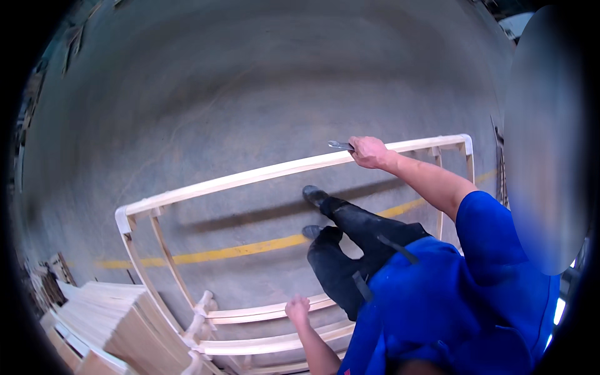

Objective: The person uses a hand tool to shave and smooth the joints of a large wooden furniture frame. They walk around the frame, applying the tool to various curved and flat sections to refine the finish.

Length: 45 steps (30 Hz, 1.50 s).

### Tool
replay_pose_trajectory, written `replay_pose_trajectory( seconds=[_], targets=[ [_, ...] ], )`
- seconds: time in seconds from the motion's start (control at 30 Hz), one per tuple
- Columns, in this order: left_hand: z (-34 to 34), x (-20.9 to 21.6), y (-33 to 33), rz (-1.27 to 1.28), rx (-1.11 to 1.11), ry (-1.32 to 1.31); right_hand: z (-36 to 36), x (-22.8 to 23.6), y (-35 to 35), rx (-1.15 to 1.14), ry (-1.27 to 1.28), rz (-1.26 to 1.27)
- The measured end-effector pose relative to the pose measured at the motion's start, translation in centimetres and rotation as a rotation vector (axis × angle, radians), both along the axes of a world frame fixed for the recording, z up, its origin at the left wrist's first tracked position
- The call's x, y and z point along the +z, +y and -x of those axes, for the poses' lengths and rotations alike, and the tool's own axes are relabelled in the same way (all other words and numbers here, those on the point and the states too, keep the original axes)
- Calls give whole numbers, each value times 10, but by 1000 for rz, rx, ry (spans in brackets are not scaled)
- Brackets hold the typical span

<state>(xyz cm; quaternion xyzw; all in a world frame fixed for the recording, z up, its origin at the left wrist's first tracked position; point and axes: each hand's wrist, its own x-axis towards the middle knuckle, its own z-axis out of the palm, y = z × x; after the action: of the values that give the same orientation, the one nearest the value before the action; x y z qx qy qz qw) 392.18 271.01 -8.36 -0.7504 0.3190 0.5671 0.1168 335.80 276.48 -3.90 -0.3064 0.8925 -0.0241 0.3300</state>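
My right hand is closed round a metal open-end wrench, whose jaw end sticks out to the left of my fingers. It is over the long top rail of a pale wooden frame; contact with the rail cannot be made out. Lower in the view, my left hand is curled into a loose fist over a lower wooden rail. What its fingers hold, if anything, is hidden. White wrapping covers the frame's corners.
A stack of pale wooden boards stands at the lower left, beside the frame. A yellow line crosses the grey concrete floor under the frame. A large blurred pale shape blocks part of the right side.
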Motion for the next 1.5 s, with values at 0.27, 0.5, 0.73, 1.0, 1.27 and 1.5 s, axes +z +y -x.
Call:
replay_pose_trajectory(
  seconds=[0.27,0.5,0.73,1.0,1.27,1.5],
  targets=[
    [59,5,-98,48,-194,18,2,60,-20,-43,12,133],
    [20,-21,-215,105,-353,30,-20,118,-84,-189,18,-58],
    [-14,-2,-254,-2,-161,-62,-3,144,-134,-110,109,-39],
    [-91,-54,-307,98,-375,-67,62,218,-100,-356,329,191],
    [110,46,-406,422,-153,285,98,107,191,-480,496,-151],
    [117,103,-337,310,177,105,150,-4,107,-462,-20,-459]
  ],
)
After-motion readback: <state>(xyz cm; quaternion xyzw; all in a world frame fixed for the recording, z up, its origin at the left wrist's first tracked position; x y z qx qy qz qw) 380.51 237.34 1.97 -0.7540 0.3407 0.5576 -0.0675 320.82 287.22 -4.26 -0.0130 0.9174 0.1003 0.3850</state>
